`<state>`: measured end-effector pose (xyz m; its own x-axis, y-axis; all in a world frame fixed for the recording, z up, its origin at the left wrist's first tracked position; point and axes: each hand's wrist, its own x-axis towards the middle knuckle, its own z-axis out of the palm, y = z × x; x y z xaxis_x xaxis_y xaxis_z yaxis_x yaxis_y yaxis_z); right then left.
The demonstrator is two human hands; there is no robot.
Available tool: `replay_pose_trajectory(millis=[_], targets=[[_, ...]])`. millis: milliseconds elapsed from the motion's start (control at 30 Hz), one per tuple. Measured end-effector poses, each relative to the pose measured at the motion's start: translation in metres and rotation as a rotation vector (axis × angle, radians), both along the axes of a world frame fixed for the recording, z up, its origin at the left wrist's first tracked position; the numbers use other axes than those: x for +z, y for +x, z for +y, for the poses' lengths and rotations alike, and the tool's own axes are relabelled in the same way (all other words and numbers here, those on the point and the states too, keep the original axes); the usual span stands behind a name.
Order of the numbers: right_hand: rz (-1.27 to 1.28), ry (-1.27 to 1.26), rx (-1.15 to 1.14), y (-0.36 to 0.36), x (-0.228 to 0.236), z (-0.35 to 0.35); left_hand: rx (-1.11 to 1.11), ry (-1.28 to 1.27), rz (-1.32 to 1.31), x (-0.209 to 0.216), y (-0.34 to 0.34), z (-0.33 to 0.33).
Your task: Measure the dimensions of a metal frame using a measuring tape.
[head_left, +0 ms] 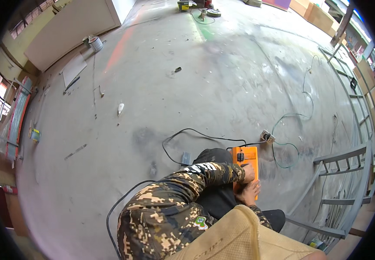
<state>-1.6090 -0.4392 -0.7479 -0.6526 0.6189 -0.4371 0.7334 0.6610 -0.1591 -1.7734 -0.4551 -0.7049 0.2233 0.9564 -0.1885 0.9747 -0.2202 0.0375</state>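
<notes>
An orange box-shaped device [251, 152] with a black fitting on its top lies on the floor before my legs. My left hand [249, 173] reaches across from the left and is closed over its middle. A small dark part shows by the fingers, but I cannot make out what it is. Just below, my right hand [250, 191] grips the device's near end, its fingers against the edge. A black cable [191, 129] loops left from the far end. Another lead runs to a socket block [267, 136] beside the device. Tan fabric [226, 236] hides part of my forearms.
Metal frames [343, 159] stand at the right, with thin green cable [299, 114] lying near them. A small grey block [185, 158] sits left of my knee. Further off are a white pointed piece [120, 109], a paint can [95, 43] and a large pale cabinet [72, 30].
</notes>
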Motion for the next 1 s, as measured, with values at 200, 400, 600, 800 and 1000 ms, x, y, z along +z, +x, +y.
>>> replay_pose_trajectory(millis=[200, 400, 600, 800, 1000], targets=[[-0.024, -0.015, -0.064, -0.008, 0.000, -0.014, -0.133, 0.027, -0.009, 0.004, -0.020, -0.018], [0.024, 0.002, -0.097, -0.008, 0.008, -0.012, -0.190, 0.078, -0.136, 0.007, -0.033, -0.015], [0.017, 0.088, -0.182, -0.013, -0.013, -0.042, -0.152, -0.161, -0.298, -0.015, -0.044, -0.012], [0.014, 0.107, -0.193, -0.022, 0.008, -0.017, -0.045, -0.158, -0.227, 0.004, -0.045, 0.013], [0.032, 0.123, -0.294, 0.002, 0.028, -0.017, -0.065, -0.119, -0.196, 0.011, -0.014, 0.027]])
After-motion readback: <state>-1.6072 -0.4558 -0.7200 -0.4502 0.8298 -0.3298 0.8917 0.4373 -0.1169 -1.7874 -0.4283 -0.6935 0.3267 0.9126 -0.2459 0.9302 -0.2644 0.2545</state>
